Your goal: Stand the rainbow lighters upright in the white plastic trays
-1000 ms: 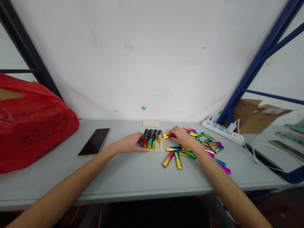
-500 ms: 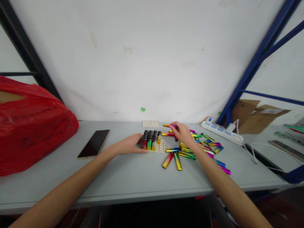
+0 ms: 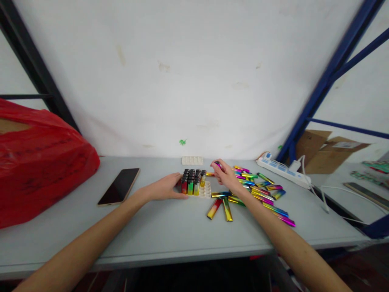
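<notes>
A white tray (image 3: 206, 190) with round-cornered slots holds several upright lighters (image 3: 191, 184) with black tops, packed on its left side. My left hand (image 3: 165, 186) curves around the tray's left end, thumb along the front edge and fingers at the far left, holding it. Just right of the tray and raised above the table, my right hand (image 3: 225, 175) pinches a magenta lighter (image 3: 217, 163), mostly hidden by the fingers. Beneath and beside that hand lies a loose pile of shiny multicoloured lighters (image 3: 263, 194), a red-yellow one (image 3: 214, 208) at its near left.
Against the wall lies a second white tray (image 3: 192, 160). A phone (image 3: 120, 186) rests on the left, beside a big red plastic bag (image 3: 45, 174). A white power strip (image 3: 282, 170) with cables runs along the right, near a cardboard box (image 3: 322, 158).
My right hand has drawn slightly nearer and lower, away from the far side of the pile, with the magenta lighter in its fingers. My left hand stays at the tray.
</notes>
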`<state>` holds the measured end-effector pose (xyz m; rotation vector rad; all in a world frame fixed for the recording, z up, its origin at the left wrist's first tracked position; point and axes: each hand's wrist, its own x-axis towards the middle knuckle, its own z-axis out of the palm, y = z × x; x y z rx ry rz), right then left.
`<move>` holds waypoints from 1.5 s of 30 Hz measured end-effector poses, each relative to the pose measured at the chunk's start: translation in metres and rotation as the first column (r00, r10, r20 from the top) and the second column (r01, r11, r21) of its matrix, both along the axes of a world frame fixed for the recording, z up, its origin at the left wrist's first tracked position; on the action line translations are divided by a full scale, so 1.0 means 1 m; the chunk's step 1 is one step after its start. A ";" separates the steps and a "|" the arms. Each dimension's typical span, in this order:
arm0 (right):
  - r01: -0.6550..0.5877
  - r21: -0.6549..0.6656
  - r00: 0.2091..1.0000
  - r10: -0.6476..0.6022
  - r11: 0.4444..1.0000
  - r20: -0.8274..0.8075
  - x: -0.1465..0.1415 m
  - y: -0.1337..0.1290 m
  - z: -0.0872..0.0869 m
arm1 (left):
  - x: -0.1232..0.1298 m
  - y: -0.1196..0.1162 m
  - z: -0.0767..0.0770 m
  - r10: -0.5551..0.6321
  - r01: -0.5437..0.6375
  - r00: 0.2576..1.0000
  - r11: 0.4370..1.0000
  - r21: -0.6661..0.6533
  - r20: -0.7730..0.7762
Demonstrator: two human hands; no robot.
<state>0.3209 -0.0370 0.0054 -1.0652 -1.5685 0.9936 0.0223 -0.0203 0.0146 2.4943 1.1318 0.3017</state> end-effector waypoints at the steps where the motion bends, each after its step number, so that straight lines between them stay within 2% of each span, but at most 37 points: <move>1: 0.016 -0.046 1.000 -0.017 0.999 -0.021 -0.002 -0.001 0.000 | 0.000 0.000 0.000 0.001 -0.001 1.000 1.000 0.000 0.002; 4: 0.027 -0.208 0.997 -0.041 0.978 -0.062 -0.004 -0.001 0.000 | 0.000 -0.001 0.001 0.004 -0.004 1.000 1.000 0.005 0.002; 6: 0.035 -0.259 0.997 -0.053 0.965 -0.064 -0.005 0.000 -0.002 | 0.000 -0.001 0.001 0.004 -0.004 1.000 1.000 0.005 0.004; 14: 0.078 -0.188 0.997 -0.075 0.979 0.026 -0.008 0.001 -0.006 | 0.000 -0.003 0.003 0.008 -0.007 0.999 1.000 -0.029 0.032; 20: 0.062 -0.194 0.997 -0.068 0.979 -0.022 -0.008 0.000 -0.002 | 0.001 -0.001 0.002 0.002 -0.001 0.999 1.000 -0.023 0.037; 23: 0.018 -0.084 1.000 -0.018 0.996 0.006 -0.006 -0.003 0.003 | 0.001 -0.001 0.001 -0.001 0.002 0.999 1.000 -0.017 0.041; 26: -0.002 0.138 0.978 -0.027 0.990 0.205 -0.001 -0.009 0.009 | 0.001 -0.002 0.002 -0.002 0.002 1.000 1.000 -0.002 0.020; 29: -0.042 0.370 0.885 -0.138 0.928 0.445 0.005 -0.013 0.015 | 0.000 -0.002 0.001 0.007 -0.006 1.000 1.000 -0.003 0.007; 31: -0.099 0.456 0.825 -0.183 0.884 0.535 0.007 -0.014 0.016 | 0.000 -0.001 0.000 0.010 -0.010 1.000 1.000 -0.006 0.016; 35: -0.177 0.399 0.795 -0.108 0.900 0.597 0.004 -0.014 0.012 | 0.000 0.000 -0.001 0.005 -0.005 1.000 1.000 -0.002 0.026; 40: -0.141 0.365 0.805 -0.108 0.920 0.583 -0.002 -0.012 0.005 | -0.001 0.001 -0.001 -0.015 0.015 0.999 1.000 0.005 0.031; 42: -0.167 0.340 0.783 -0.086 0.925 0.616 -0.001 -0.012 0.006 | 0.000 0.000 -0.001 -0.013 0.013 1.000 1.000 0.008 0.025; 45: -0.251 0.312 0.709 -0.046 0.916 0.704 0.000 -0.012 0.010 | 0.000 -0.001 0.000 0.004 -0.004 1.000 1.000 0.000 0.003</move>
